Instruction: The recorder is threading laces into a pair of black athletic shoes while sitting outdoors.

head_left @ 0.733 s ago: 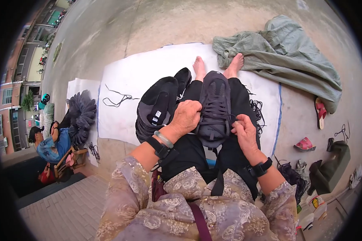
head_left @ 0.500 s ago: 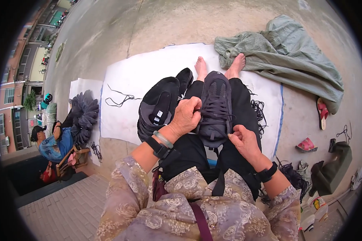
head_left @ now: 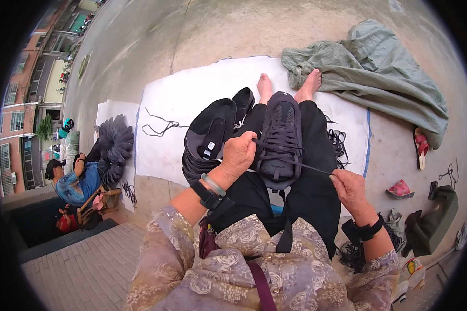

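Black lace (head_left: 317, 169) in right grip (head_left: 349, 191)

Right hand (head_left: 349, 186) out wide, fingertips pinching a dark lace (head_left: 316, 169), and it's drawn straight across the toe end of the dark shoe (head_left: 281, 129)! Left hand (head_left: 238, 153) closed at the shoe's left edge, also gripping lacing. The shoe lies across the black-trousered legs, and there are 2 bare feet (head_left: 310, 85) beyond it on the white sheet (head_left: 176, 96). Just left, a stack of dark shoes (head_left: 207, 129); over on the right, loose laces (head_left: 338, 145), rumpled grey-green cloth (head_left: 368, 72) and 2 red sandals (head_left: 422, 147). Far left, a seated co-worker (head_left: 70, 179) in blue, beside a dark fanned pile (head_left: 114, 150).
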Demonstrator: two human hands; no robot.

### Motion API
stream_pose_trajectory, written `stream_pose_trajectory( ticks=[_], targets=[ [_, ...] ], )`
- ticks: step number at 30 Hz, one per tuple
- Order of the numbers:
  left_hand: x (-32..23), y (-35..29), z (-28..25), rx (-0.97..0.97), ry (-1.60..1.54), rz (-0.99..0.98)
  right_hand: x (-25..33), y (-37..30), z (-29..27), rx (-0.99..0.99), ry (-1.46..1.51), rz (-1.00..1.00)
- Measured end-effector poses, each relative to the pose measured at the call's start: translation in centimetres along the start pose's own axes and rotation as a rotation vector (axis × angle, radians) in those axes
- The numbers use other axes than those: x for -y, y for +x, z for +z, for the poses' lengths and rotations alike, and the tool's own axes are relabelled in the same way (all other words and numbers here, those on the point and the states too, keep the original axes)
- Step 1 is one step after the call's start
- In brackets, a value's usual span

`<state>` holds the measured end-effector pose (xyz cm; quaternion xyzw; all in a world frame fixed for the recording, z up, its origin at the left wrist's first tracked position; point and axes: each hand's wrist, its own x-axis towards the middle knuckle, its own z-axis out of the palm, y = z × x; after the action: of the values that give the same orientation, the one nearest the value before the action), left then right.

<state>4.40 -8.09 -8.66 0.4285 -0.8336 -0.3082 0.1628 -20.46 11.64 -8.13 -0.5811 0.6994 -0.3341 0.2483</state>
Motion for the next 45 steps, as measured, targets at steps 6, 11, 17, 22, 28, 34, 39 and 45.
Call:
stream_pose_trajectory(
  ticks=[6, 11, 17, 22, 28, 34, 39, 45],
  targets=[
    [0.0, 0.3, 0.4, -0.047, -0.118, -0.087, -2.5, -1.6, -1.5, 0.034, -0.147, -0.106],
    [0.1, -0.6, -0.3, 0.099, -0.064, -0.029, -4.7, -2.3, -3.7, 0.003, -0.357, -0.119],
    [0.5, -0.9, 1.1, 0.104, -0.104, -0.112, -5.3, -4.0, -4.4, 0.112, -0.369, -0.068],
    [-0.7, -0.5, 1.0, 0.013, 0.024, -0.007, -5.4, -3.7, -3.9, 0.186, -0.41, -0.038],
    [-3.9, -1.2, 0.5, 0.076, -0.002, 0.283, -5.1, -1.5, -3.2, -0.274, -0.245, 0.056],
    [-6.5, -2.3, 3.3, 0.364, 0.08, 0.244, -0.9, 0.1, 1.3, -0.062, 1.317, 0.973],
    [-7.2, -2.8, 4.6, 0.443, 0.171, 0.12, 1.4, 1.2, 5.2, 0.085, 1.442, 0.954],
    [-6.0, -2.9, 5.3, 0.377, -0.052, 0.037, 0.9, 2.4, 6.8, -0.071, 1.405, 0.941]
  ],
)
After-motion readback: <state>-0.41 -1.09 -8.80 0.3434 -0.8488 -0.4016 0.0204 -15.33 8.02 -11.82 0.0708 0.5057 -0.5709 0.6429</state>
